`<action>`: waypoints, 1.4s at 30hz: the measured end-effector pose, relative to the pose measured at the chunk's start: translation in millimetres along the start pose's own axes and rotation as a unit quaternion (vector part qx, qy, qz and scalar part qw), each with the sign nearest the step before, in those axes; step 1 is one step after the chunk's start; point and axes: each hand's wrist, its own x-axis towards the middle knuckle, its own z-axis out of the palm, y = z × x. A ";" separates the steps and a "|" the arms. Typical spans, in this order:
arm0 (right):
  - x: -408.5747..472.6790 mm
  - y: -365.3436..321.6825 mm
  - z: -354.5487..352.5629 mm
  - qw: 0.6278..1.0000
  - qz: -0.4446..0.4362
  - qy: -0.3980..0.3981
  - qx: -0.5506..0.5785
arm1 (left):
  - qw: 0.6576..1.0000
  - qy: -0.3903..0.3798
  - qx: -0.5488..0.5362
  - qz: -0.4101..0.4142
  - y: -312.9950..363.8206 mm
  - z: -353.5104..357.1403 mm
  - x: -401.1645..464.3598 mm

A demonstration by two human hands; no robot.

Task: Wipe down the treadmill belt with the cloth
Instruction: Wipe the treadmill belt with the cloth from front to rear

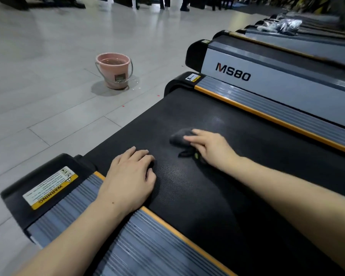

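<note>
Right hand pressing cloth, mid-belt

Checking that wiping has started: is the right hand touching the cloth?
Touching. The head view shows the right hand with straight fingers pressing the dark cloth onto the belt.

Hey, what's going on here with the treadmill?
A person is wiping the treadmill belt. The right hand presses a dark cloth flat on the middle of the belt, fingers straight on top of it. The left hand rests on the belt by the near side rail, fingers loosely curled and holding nothing. A pink bucket stands on the floor off to the left.
</note>
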 end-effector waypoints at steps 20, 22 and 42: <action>16.1 -19.7 12.8 0.984 0.168 0.053 -0.003 | 0.998 0.061 0.003 -0.011 -31.3 -6.0 -17.0; 17.7 -35.5 15.0 0.975 0.216 0.050 -0.019 | 0.998 0.061 -0.006 -0.027 -31.1 -5.9 -14.8; -147.6 -69.8 -34.6 0.991 -0.087 -0.077 0.067 | 1.000 0.023 -0.014 0.010 -25.7 -6.6 -6.6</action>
